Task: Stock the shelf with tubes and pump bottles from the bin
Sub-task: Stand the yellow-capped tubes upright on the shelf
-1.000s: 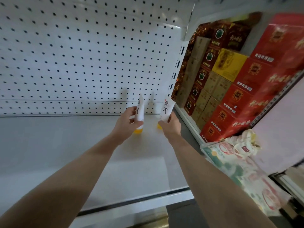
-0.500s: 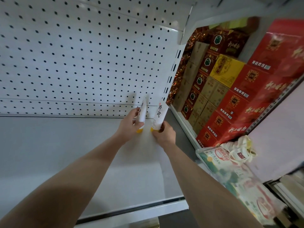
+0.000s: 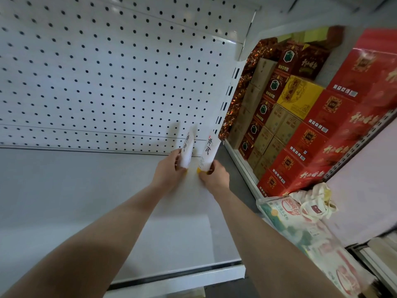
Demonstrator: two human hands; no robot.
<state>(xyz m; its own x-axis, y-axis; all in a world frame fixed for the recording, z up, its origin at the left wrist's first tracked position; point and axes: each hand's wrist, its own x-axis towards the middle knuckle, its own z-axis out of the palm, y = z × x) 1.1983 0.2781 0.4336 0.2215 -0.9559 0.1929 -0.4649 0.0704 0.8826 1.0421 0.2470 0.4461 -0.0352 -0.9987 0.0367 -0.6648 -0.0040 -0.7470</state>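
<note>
Left hand [image 3: 169, 175] grips left tube [image 3: 186, 152] | right hand [image 3: 216, 177], right tube [image 3: 209, 152] | shelf [image 3: 86, 190] beneath

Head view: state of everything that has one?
left tube, cap down, near upright, gripped by left hand
right tube, cap down, near upright, gripped by right hand
shelf, both tubes at its back right corner; cannot tell if the caps touch it
boxes, closed, stacked on the neighbouring shelf

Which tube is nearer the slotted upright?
The tube gripped by the right hand, tilted toward the slotted upright; the other tube, in the left hand, sits farther left.
</note>
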